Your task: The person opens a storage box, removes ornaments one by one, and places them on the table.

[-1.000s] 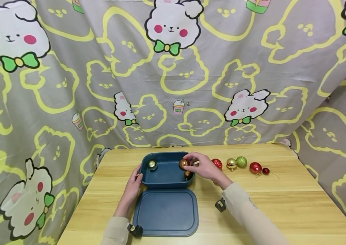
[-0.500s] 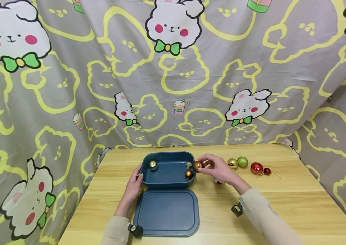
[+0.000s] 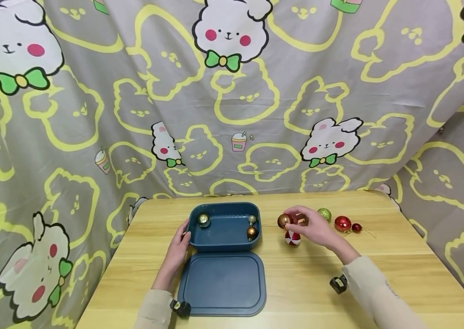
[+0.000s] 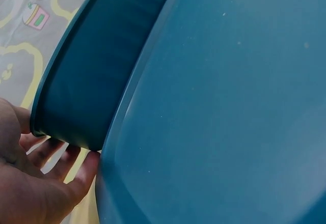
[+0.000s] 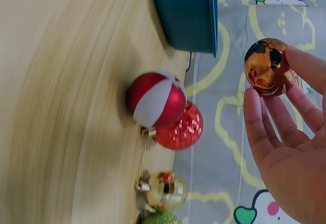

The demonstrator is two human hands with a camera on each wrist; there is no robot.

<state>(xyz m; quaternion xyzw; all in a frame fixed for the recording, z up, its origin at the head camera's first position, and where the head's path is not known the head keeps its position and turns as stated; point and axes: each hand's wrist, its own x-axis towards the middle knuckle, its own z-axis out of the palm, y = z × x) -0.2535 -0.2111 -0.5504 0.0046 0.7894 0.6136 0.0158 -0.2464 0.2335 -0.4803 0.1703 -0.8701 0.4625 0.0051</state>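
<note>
My left hand (image 3: 179,246) holds the left end of a dark blue plastic box (image 4: 86,71), its fingers along the outer wall and the thumb near the rim. Inside lie a gold bauble (image 3: 203,220), a small pale gold bauble (image 3: 252,220) and a copper bauble (image 3: 251,233). To the right of the box, my right hand (image 3: 313,225) pinches another shiny copper bauble (image 5: 267,67) between thumb and fingertips, raised off the table. Close by, a red-and-white bauble (image 5: 157,101) touches or nearly touches a red glittery bauble (image 5: 182,127), which is mostly hidden in the head view.
A flat blue lid (image 3: 222,283) lies in front of the box on the wooden table (image 3: 339,292). Farther right are a gold bauble (image 5: 167,191), a green bauble (image 3: 324,214), a red bauble (image 3: 342,223) and a small dark red bauble (image 3: 356,227). A patterned curtain (image 3: 265,105) hangs behind.
My right hand has carried the copper bauble from over the box's right end out to the right, beside the red-and-white bauble. The left hand has stayed at the box.
</note>
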